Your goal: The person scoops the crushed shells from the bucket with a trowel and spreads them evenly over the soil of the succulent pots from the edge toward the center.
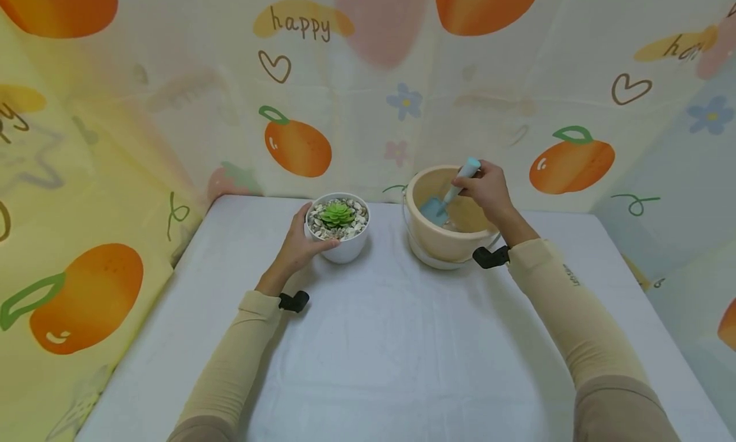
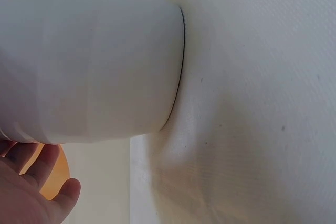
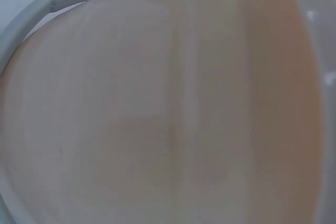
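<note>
A white flowerpot (image 1: 343,249) stands left of centre towards the back of the table, with a green succulent (image 1: 337,214) set among pale pebbles (image 1: 354,230). My left hand (image 1: 299,241) holds this pot from its left side, thumb along the front of the rim. The left wrist view shows the pot's smooth side (image 2: 100,61) and part of the hand (image 2: 31,187) against it. My right hand (image 1: 487,185) grips the handle of a small blue-and-white trowel (image 1: 437,209) over a beige bucket (image 1: 454,239). The trowel's blade is inside the bucket. Only the bucket appears in the right wrist view.
A white cloth covers the table (image 1: 368,365). The bucket's pale bail handle (image 3: 31,11) hangs down outside it, and a whitish base (image 1: 432,258) shows beneath. A printed curtain (image 1: 368,97) with oranges rises directly behind the table and at both sides.
</note>
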A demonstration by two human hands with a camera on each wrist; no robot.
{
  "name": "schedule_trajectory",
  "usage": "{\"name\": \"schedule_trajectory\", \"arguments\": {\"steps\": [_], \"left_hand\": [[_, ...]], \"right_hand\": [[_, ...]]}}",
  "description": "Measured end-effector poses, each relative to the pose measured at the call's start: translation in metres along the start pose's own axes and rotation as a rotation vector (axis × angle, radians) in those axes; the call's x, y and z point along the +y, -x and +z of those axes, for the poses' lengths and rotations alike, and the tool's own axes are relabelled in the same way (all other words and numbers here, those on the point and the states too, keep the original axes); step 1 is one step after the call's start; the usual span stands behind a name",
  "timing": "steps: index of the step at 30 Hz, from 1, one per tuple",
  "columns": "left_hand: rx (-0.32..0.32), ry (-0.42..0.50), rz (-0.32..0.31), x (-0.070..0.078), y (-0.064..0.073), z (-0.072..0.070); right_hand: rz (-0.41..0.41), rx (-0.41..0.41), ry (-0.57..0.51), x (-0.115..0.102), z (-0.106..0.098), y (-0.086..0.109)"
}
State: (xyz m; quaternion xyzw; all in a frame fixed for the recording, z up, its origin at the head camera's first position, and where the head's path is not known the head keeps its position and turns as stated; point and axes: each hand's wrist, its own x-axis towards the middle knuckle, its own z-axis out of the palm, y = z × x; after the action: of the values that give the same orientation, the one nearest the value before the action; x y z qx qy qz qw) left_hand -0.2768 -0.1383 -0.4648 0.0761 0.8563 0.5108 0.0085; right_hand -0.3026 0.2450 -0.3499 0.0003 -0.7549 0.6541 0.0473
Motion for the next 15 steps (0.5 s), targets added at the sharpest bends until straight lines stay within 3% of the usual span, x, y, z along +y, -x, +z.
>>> {"name": "schedule_trajectory", "arguments": {"steps": [11,15], "left_hand": [[-0.002,0.017,0.002,0.002,0.000,-0.001],[-0.007,0.024,0.004,0.001,0.000,0.000]], "right_hand": [[0.122,-0.038,0.060,-0.001,-0.010,-0.003],[0.126,-0.049,0.118,-0.002,-0.014,-0.003]]}}
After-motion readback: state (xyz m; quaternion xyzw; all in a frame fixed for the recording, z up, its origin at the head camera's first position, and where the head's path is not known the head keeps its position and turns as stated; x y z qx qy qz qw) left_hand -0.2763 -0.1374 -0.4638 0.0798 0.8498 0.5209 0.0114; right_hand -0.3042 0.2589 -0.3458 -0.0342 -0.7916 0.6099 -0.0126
